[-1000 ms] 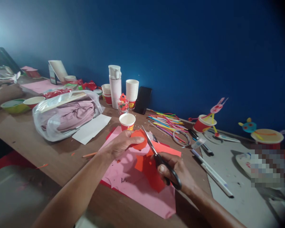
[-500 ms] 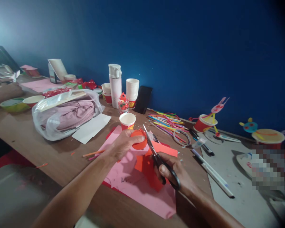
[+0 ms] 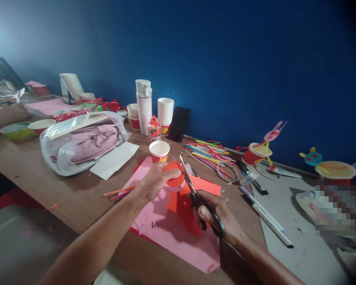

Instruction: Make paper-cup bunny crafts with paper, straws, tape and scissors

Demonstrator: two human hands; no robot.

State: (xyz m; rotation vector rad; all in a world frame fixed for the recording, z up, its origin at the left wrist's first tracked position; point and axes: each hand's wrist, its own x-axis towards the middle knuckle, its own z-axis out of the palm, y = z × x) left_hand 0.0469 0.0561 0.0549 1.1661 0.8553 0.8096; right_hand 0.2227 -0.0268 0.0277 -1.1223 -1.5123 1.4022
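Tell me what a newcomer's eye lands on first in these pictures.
At the centre, the left hand grips a round red paper piece, and the right hand holds black-handled scissors beside it, above a pink paper sheet. A deep blue wall fills the upper view. Further right on the table lie coloured straws near a paper-cup rabbit craft.

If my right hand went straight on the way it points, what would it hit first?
Probably the red paper circle held in your left hand: the black-handled scissors in your right hand point along its edge, though depth is hard to judge.
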